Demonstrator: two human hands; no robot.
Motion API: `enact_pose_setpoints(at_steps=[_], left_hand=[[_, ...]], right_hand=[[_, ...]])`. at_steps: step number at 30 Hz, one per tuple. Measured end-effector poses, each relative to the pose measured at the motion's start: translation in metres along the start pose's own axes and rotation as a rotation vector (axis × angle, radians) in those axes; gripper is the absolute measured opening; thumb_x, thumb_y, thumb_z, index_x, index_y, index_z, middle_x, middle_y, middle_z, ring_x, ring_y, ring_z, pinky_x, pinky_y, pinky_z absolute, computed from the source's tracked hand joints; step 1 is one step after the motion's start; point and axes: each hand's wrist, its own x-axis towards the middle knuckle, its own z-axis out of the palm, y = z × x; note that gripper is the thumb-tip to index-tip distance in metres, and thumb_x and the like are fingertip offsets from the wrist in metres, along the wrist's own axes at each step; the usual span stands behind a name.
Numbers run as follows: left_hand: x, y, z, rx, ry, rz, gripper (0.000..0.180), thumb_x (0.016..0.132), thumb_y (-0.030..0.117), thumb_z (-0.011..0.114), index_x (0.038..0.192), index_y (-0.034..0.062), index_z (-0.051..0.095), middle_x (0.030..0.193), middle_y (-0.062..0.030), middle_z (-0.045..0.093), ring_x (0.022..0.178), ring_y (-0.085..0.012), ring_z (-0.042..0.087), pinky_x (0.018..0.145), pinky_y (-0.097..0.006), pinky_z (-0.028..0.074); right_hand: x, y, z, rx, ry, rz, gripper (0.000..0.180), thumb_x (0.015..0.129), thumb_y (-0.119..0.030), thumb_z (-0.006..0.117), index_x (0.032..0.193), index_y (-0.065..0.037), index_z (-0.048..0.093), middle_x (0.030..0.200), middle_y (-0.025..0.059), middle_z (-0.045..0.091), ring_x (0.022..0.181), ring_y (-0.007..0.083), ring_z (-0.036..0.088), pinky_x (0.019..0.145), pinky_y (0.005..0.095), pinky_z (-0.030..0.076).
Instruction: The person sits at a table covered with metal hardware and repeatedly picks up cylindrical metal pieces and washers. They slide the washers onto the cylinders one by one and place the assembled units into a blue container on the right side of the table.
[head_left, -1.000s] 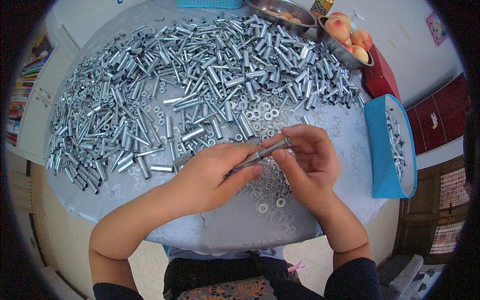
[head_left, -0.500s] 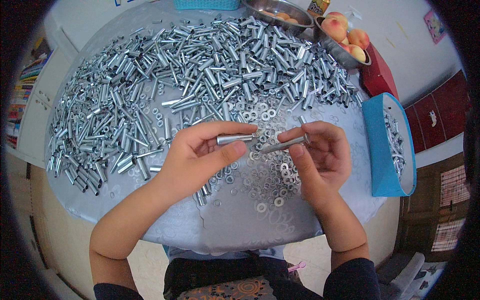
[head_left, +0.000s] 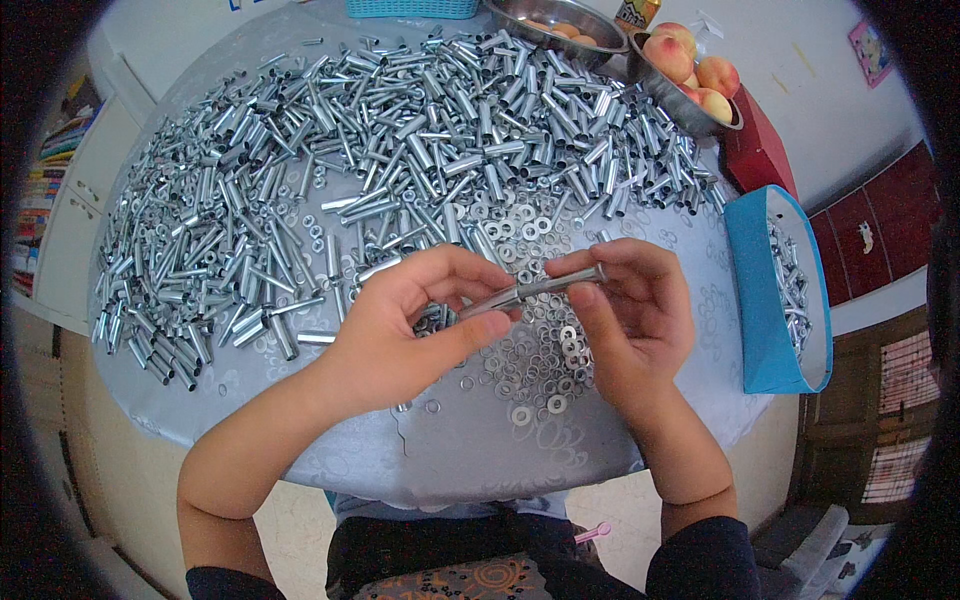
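Observation:
Above the near middle of the table, my left hand [head_left: 405, 325] is closed on a short shiny metal sleeve [head_left: 490, 301], pinched between thumb and fingers. My right hand [head_left: 645, 325] grips a metal bolt [head_left: 558, 283] by thumb and fingertips, its flat head at the right. The bolt's far end meets the sleeve's open end, so both lie nearly in one line; how deep it goes in is hard to see. A small metal piece [head_left: 602, 236] shows just behind my right fingers; whether it is held, I cannot tell. Flat washers [head_left: 557, 404] and rings lie beneath my hands.
A wide heap of metal sleeves and bolts [head_left: 430, 120] covers the table's far and left parts. At the right edge stands a blue fabric bin [head_left: 757, 300] holding metal parts. Farther back are a steel bowl [head_left: 690, 110] of peaches, another bowl [head_left: 510, 28] and a blue basket [head_left: 412, 9].
My hands have brought the two parts together: the bolt's end, apart from the sleeve before, now meets its opening. The sleeve has tilted and my right hand moved slightly left.

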Motion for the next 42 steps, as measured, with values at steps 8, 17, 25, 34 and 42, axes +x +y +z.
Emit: enact_pose_setpoints(at_steps=[8, 17, 25, 34, 42], left_hand=[[-0.005, -0.001, 0.007, -0.089, 0.015, 0.034, 0.032, 0.086, 0.009, 0.052, 0.114, 0.0009, 0.039, 0.092, -0.007, 0.059, 0.089, -0.0114, 0.054, 0.077, -0.024, 0.041], [-0.002, 0.008, 0.001, 0.01, -0.015, 0.044, 0.038, 0.089, 0.018, 0.048, 0.121, 0.0015, 0.039, 0.089, -0.0062, 0.058, 0.088, -0.0125, 0.054, 0.08, -0.025, 0.039], [-0.002, 0.002, -0.002, -0.039, 0.009, 0.08, 0.029, 0.089, 0.016, 0.046, 0.113, 0.001, 0.041, 0.087, -0.0085, 0.06, 0.085, -0.0118, 0.055, 0.077, -0.024, 0.04], [-0.005, 0.003, -0.001, -0.087, -0.055, -0.026, 0.021, 0.087, 0.01, 0.048, 0.104, 0.0035, 0.039, 0.089, -0.014, 0.063, 0.078, -0.0093, 0.056, 0.069, -0.021, 0.041], [0.002, -0.007, -0.003, -0.14, 0.098, 0.057, 0.018, 0.088, 0.009, 0.048, 0.102, 0.004, 0.037, 0.096, -0.0157, 0.061, 0.078, -0.0095, 0.057, 0.065, -0.019, 0.043]], right_hand=[[0.012, -0.009, -0.004, -0.363, -0.256, -0.175, 0.033, 0.07, -0.007, 0.068, 0.101, -0.004, 0.059, 0.101, 0.0113, 0.06, 0.092, 0.0253, 0.057, 0.079, 0.0329, 0.045], [0.014, 0.002, -0.011, -0.591, -0.233, -0.074, 0.019, 0.071, -0.004, 0.062, 0.09, -0.005, 0.061, 0.092, 0.0111, 0.058, 0.086, 0.027, 0.056, 0.075, 0.0345, 0.045], [0.014, 0.019, -0.023, -0.945, -0.231, -0.126, 0.018, 0.07, -0.003, 0.058, 0.088, -0.003, 0.061, 0.089, 0.0123, 0.058, 0.082, 0.03, 0.054, 0.072, 0.0389, 0.044], [0.016, 0.021, -0.03, -0.965, -0.296, 0.049, 0.014, 0.069, -0.009, 0.062, 0.081, -0.002, 0.061, 0.083, 0.0115, 0.058, 0.081, 0.0297, 0.054, 0.071, 0.0376, 0.043], [0.015, 0.018, -0.024, -0.848, -0.233, -0.015, 0.012, 0.069, -0.007, 0.063, 0.076, -0.002, 0.056, 0.082, 0.0122, 0.056, 0.076, 0.0309, 0.054, 0.068, 0.0377, 0.044]])
